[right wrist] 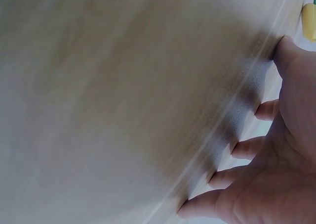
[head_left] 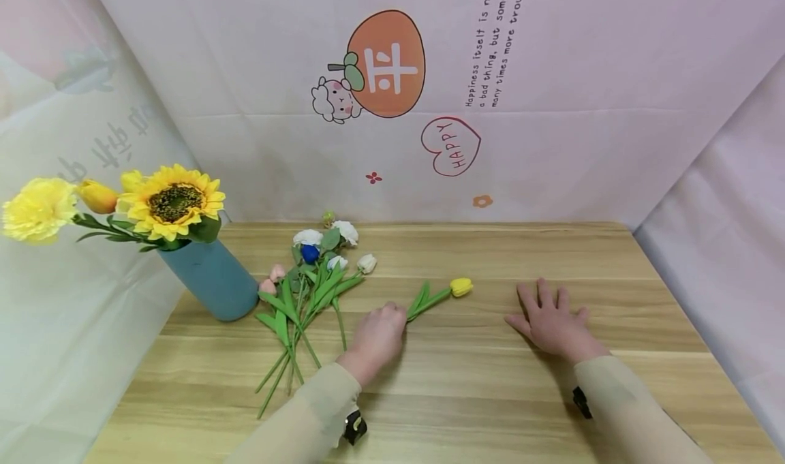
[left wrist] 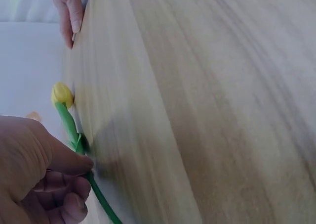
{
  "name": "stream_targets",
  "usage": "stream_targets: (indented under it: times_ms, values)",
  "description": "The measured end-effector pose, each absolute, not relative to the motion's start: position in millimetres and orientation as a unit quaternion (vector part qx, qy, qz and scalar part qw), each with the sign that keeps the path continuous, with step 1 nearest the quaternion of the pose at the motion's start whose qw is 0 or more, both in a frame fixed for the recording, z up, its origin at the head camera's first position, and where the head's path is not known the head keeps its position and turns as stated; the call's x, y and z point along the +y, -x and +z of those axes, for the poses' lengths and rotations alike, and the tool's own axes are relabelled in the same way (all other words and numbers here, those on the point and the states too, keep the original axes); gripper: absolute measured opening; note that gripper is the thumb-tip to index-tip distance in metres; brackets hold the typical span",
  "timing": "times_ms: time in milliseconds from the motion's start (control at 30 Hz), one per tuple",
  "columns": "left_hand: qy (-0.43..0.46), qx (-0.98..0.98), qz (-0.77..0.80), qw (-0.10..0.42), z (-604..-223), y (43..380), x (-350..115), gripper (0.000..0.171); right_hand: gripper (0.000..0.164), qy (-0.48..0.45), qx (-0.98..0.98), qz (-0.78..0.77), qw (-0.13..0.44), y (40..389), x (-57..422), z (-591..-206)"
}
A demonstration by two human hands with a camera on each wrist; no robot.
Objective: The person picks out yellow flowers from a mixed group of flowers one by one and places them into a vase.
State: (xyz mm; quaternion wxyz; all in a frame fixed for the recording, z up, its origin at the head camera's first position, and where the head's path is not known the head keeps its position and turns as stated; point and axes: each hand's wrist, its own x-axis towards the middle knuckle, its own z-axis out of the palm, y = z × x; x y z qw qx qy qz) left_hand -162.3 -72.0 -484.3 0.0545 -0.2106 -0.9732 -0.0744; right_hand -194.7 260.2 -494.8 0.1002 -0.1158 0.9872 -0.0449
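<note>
A yellow tulip (head_left: 461, 287) with green leaves lies low over the wooden table, its bloom pointing right. My left hand (head_left: 377, 338) pinches its green stem between thumb and fingers, as the left wrist view shows with the tulip (left wrist: 62, 94) beyond the left hand (left wrist: 42, 169). To the right, my right hand (head_left: 554, 322) rests on the table with fingers spread and holds nothing. In the right wrist view the fingertips of the right hand (right wrist: 261, 169) touch the tabletop, and part of the yellow bloom (right wrist: 309, 22) shows at the upper corner.
A blue vase (head_left: 211, 280) on the left leans in view and holds a sunflower (head_left: 174, 203), a yellow carnation (head_left: 39, 210) and yellow tulips. Next to it lies a pile of loose flowers with green stems (head_left: 300, 328), white, pink and blue blooms. Printed white cloth (head_left: 276, 164) hangs behind the table (head_left: 466, 396).
</note>
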Motion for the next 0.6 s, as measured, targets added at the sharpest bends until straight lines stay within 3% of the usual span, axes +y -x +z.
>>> stream_targets:
  times_ms: [200, 367, 600]
  values:
    - [0.192, -0.975, -0.092, 0.059, -474, 166, -78, 0.017, 0.077, 0.115, 0.987, -0.05, 0.101, 194, 260, -494]
    - [0.189, -0.97, -0.1, 0.117, -463, 167, -84, 0.007, 0.077, 0.114, 0.987, -0.049, 0.101, 193, 259, -493]
    - [0.209, -0.943, -0.133, 0.224, -441, 165, -88, 0.012, 0.077, 0.114, 0.987, -0.046, 0.103, 193, 259, -493]
